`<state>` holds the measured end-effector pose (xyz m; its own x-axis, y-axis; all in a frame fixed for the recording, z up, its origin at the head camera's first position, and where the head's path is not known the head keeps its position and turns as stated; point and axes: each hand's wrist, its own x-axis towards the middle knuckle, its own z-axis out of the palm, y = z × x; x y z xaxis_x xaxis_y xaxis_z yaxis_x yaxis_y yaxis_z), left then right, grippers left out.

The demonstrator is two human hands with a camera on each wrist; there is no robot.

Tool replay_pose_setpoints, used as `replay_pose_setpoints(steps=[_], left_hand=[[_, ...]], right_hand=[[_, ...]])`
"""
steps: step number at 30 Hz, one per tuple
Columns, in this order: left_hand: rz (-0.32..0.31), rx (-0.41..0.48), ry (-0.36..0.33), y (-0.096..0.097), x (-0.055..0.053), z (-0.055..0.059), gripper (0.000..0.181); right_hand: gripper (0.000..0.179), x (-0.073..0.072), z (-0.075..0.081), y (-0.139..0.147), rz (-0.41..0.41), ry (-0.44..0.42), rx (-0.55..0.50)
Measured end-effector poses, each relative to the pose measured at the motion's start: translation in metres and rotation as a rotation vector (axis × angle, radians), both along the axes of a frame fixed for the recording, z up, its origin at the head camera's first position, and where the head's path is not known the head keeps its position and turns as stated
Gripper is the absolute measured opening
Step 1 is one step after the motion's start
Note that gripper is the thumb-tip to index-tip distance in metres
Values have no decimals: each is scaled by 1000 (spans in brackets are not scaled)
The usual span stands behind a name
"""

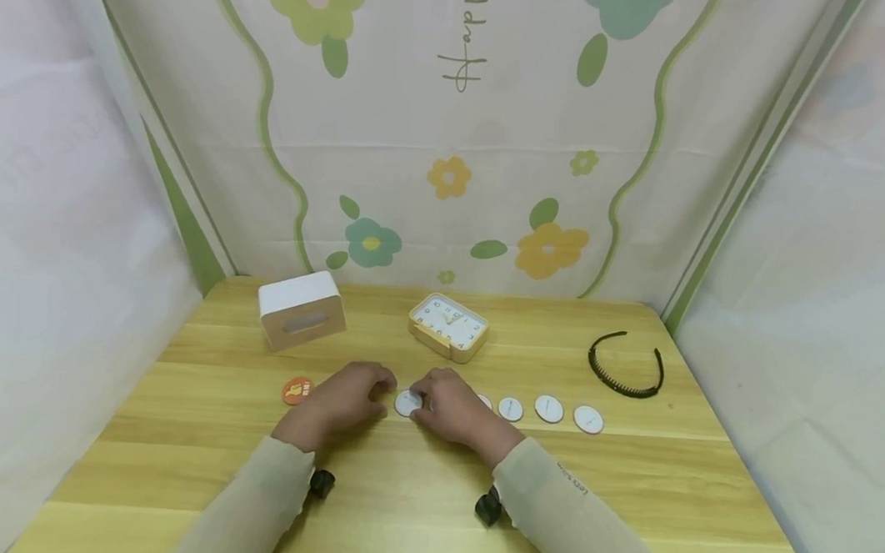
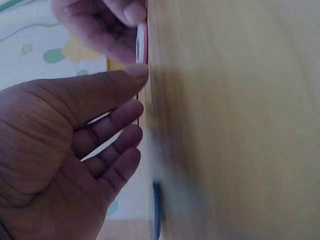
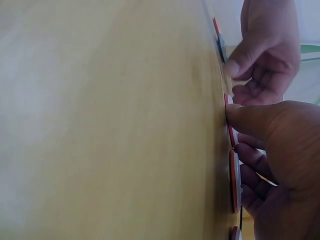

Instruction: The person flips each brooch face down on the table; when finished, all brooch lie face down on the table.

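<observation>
My right hand point(image 1: 452, 406) pinches a round white disc point(image 1: 407, 403) with a red edge by its right side, thumb at the near rim and fingers at the far rim. The disc lies low at the table top. Just left of it, my left hand point(image 1: 343, 401) holds nothing, its fingers loosely bent; in the left wrist view its thumb tip comes right at the edge of the disc point(image 2: 142, 42). An orange disc point(image 1: 297, 390) with a yellow thumbs-up picture lies beside the left hand. Another red-edged disc point(image 3: 235, 182) sits under the right fingers.
More white discs point(image 1: 549, 409) lie in a row to the right, one partly hidden by the right hand. Behind stand a yellow clock point(image 1: 449, 325) and a white-topped tissue box point(image 1: 302, 309). A black headband point(image 1: 624, 388) lies at the right. Fabric walls point(image 1: 445, 226) enclose the table.
</observation>
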<state>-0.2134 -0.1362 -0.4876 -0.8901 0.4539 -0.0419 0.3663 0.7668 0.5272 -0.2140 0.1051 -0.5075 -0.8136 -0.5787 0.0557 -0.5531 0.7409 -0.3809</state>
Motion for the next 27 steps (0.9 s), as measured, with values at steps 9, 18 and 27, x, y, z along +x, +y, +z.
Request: replay_pose_setpoints(steps=[9,18,27], left_hand=[[23,-51,25,-50,4,20,47],[25,-55,26,-69,5,15,33],[50,-26,-6,-59,7,9,25]], right_hand=[[40,-2,5,3,-6,-10,-9],[40,-2,2,2,3,-4,-16],[40,1,2,0,5,-11,-28]])
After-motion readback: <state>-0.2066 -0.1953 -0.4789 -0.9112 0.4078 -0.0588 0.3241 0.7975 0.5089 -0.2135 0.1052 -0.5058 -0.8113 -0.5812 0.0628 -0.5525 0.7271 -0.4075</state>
